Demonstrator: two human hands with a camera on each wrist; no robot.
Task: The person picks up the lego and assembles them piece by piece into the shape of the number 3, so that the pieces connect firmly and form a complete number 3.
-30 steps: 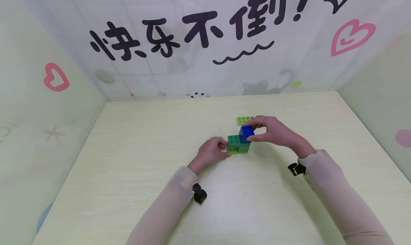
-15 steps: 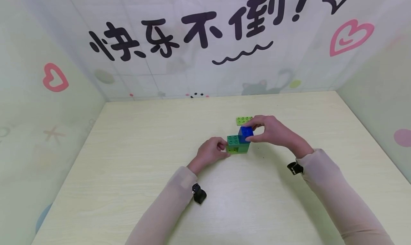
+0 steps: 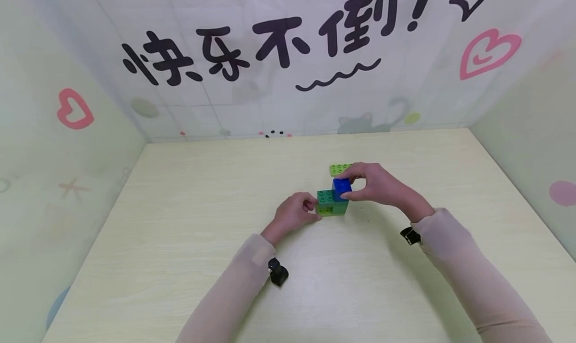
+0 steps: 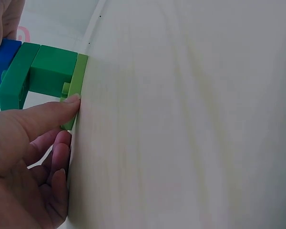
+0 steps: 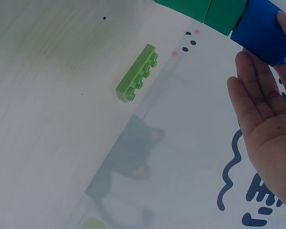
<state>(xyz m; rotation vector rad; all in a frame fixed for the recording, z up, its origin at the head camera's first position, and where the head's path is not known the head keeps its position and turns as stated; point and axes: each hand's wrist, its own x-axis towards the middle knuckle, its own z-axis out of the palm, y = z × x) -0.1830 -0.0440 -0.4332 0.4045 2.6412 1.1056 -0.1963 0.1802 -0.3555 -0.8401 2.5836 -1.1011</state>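
A small stack of toy building bricks stands on the table in front of both hands. At its bottom is a light green plate (image 4: pixel 79 74), with a green brick (image 4: pixel 54 69) on one end and a longer dark green brick (image 3: pixel 325 197) bridging over the top. A blue brick (image 3: pixel 342 189) sits on the right end of that bridge. My right hand (image 3: pixel 380 183) pinches the blue brick between thumb and fingers. From the left, my left hand (image 3: pixel 292 213) holds the plate's near end, the thumb pressing its edge in the left wrist view. Several fingers there are curled below.
Just behind the stack, a loose light green studded plate (image 3: pixel 339 169) lies on the pale wooden table (image 3: pixel 202 193), partly behind my right fingers in the head view. A printed wall panel (image 3: pixel 252 103) closes off the back, with side panels left and right.
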